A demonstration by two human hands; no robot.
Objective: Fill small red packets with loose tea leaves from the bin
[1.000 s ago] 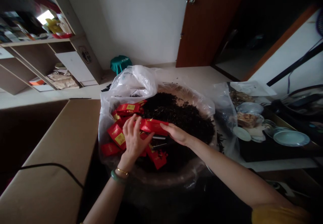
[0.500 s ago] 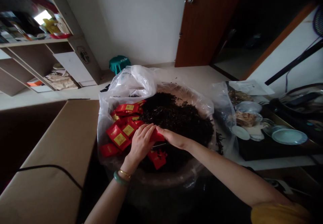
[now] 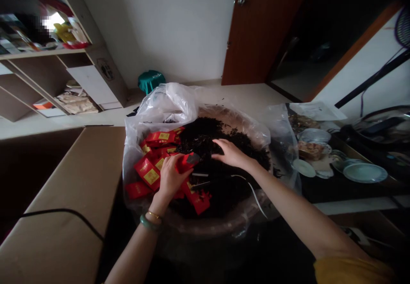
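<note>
**Red packet pinched at left, right hand free**

Your left hand (image 3: 169, 179) pinches the red packet (image 3: 183, 162) above the heap of dark leaves (image 3: 203, 128), beside other red packets (image 3: 149, 175). Your right hand (image 3: 233, 153) is apart from it, thumb and fingers spread. Judged light, thin-walled, possibly slick and easily creased; best held by its sides, clear of the grey end.
</note>
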